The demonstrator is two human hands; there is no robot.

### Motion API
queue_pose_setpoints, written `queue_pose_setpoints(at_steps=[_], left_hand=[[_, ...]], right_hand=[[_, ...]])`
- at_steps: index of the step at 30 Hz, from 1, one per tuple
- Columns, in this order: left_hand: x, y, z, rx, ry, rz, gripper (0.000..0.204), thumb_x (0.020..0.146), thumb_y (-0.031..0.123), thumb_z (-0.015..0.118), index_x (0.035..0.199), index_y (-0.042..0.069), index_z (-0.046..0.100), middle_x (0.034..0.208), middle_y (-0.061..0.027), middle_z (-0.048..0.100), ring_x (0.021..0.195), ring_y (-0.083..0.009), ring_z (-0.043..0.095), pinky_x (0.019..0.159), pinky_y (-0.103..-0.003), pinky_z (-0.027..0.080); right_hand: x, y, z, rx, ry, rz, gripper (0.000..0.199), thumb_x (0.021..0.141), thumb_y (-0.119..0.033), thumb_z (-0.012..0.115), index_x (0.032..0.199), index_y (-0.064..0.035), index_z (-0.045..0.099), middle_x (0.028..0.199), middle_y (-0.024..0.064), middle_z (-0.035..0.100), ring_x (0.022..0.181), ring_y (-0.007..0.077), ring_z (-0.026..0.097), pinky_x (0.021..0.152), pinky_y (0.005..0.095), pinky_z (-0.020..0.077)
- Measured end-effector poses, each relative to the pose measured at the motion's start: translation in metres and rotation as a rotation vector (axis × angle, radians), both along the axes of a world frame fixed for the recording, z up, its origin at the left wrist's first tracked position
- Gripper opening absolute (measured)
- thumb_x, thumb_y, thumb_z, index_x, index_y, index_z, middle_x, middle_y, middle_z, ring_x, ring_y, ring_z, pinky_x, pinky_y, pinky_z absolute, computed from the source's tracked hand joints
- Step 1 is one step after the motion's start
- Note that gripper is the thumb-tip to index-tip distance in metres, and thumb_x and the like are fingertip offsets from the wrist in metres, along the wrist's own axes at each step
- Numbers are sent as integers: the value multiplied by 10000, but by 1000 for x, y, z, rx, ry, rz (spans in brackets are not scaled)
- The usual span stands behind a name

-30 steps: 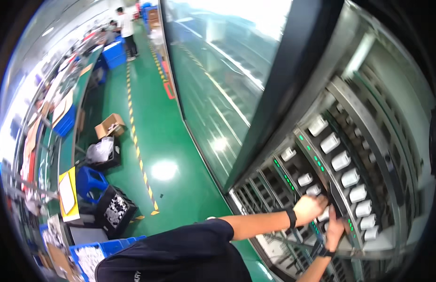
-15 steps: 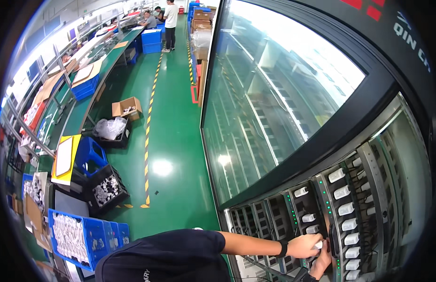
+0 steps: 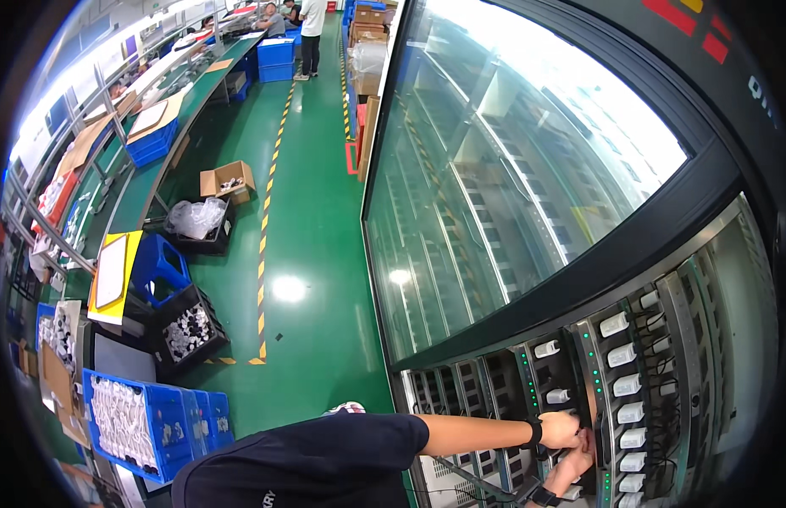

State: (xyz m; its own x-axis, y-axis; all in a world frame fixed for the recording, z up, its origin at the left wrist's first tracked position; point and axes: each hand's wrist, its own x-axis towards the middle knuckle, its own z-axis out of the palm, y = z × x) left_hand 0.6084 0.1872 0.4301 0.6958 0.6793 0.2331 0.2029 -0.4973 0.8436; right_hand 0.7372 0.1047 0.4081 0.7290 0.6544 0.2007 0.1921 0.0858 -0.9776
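Note:
My left hand (image 3: 562, 430), with a black band at its wrist, reaches in from the left to the rack inside the open cabinet. Its fingers are bent and pressed together. Just below it, my right hand (image 3: 572, 464) meets it, fingers closed; a dark watch sits on that wrist. Whatever lies between the fingertips is hidden. Beside the hands, a white plug-in charger (image 3: 558, 395) sits in the rack column, with another white charger (image 3: 546, 348) farther up. To the right runs a metal rack strip (image 3: 598, 398) with green lights and a row of several white chargers (image 3: 625, 385).
The cabinet's glass door (image 3: 512, 186) stands open ahead. At left are a blue crate (image 3: 168, 423) of white cables, a black crate (image 3: 190, 334) of small parts, a blue stool (image 3: 160, 267) and a long workbench (image 3: 177, 127). A person (image 3: 312, 38) stands far down the aisle.
The white charger that showed between my hands is now out of sight. Both hands have shifted slightly, and my left hand now covers the spot of a charger seen before. The view has tilted a little.

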Motion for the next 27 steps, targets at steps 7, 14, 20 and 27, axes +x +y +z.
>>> queue_pose_setpoints(at_steps=[7, 14, 20, 27], left_hand=[[-16, -13, -5, -6, 55, -88, 530, 907, 514, 647, 937, -15, 670, 855, -266, 708, 844, -451, 705, 716, -526, 564], [-72, -24, 6, -539, -147, -308, 389, 1020, 426, 545, 994, 54, 658, 770, -129, 692, 712, -244, 707, 675, -400, 555], [-120, 11, -58, -671, -148, -222, 310, 1061, 360, 587, 1031, 55, 634, 862, -3, 676, 782, -84, 597, 701, -273, 503], [-149, 11, -99, -724, -183, -182, 331, 1046, 368, 587, 1008, 42, 634, 855, -16, 670, 766, -99, 608, 679, -280, 509]], right_hand=[[34, -22, 20, 29, 229, -222, 283, 974, -146, 729, 1184, 39, 696, 1132, 108, 721, 991, 169, 670, 858, 302, 539], [85, -60, -24, -349, -132, -372, 327, 921, -33, 707, 1239, 38, 709, 1142, 122, 734, 974, 238, 712, 863, 364, 593], [93, 7, -84, 118, -313, -166, 344, 884, -204, 807, 1137, 19, 734, 1119, 95, 769, 1021, 242, 713, 982, 390, 519], [11, 15, 0, -318, -928, -106, 312, 981, -165, 674, 1234, 18, 654, 1190, 199, 708, 1093, 376, 673, 976, 463, 514]])
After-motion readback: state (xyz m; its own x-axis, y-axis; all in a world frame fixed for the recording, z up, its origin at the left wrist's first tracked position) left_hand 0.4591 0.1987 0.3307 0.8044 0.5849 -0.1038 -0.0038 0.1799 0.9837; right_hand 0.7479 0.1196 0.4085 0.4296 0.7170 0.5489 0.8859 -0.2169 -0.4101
